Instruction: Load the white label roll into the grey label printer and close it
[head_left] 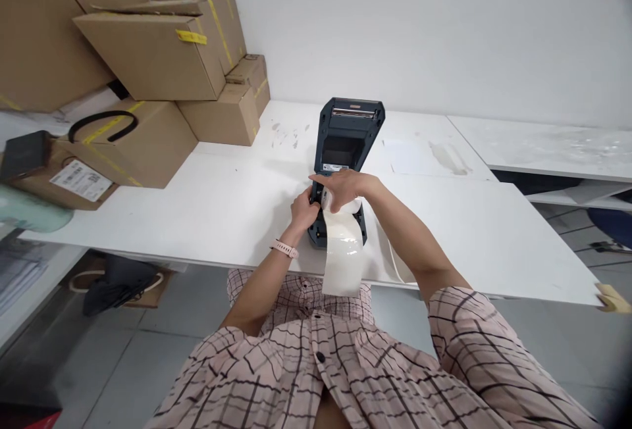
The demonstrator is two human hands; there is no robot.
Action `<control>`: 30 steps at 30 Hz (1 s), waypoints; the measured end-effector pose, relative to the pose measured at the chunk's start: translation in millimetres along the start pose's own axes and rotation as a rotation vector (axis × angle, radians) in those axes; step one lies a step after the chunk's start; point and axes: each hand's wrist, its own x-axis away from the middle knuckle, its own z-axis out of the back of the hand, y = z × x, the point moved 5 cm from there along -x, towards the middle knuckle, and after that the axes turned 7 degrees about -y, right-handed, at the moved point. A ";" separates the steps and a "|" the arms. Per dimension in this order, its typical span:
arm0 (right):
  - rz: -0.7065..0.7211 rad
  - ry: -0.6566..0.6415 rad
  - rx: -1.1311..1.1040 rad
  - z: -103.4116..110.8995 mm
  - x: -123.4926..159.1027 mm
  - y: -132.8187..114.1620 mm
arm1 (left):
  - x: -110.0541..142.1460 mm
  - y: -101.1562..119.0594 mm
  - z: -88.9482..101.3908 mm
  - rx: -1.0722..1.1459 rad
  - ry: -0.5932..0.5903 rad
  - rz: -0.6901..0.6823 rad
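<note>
A dark label printer (349,127) stands on the white table with its lid raised. In its bay sits a roll of white labels (352,206), whose loose strip (342,254) hangs forward past the table edge. My right hand (345,187) lies over the top of the roll, thumb down against it and one finger stretched out to the left; it covers part of the roll. At the printer's left side, my left hand (305,210) has its fingers curled over the edge of the bay beside the roll's end. Its fingertips are partly hidden.
Cardboard boxes (158,54) are stacked at the left against the wall, with a black headband (106,115) on one. A green cylindrical item (34,208) lies near the left edge. Backing paper (399,263) hangs at the front edge, right of the printer.
</note>
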 end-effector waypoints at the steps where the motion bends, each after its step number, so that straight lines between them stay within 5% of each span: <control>1: -0.019 -0.008 -0.006 -0.6 -3.2 -0.2 | 0.2 0.1 0.0 0.002 0.004 -0.001; 9: -0.058 -0.010 -0.018 -16.9 -24.7 1.2 | 0.0 -2.0 -0.8 -0.023 0.018 0.026; 12: -0.097 0.022 -0.088 -23.6 -6.8 0.9 | 1.2 -1.6 -1.0 -0.006 0.014 0.011; 15: -0.040 0.230 -0.160 -34.8 30.5 -12.6 | 2.8 -1.8 -1.1 0.022 0.021 -0.010; 20: 0.067 0.403 -0.264 -78.2 85.4 -53.2 | 1.9 -7.7 -4.4 0.155 0.018 -0.044; 30: -0.012 0.514 -0.250 -106.5 83.8 -72.5 | 0.6 -13.8 -11.8 0.374 -0.017 -0.058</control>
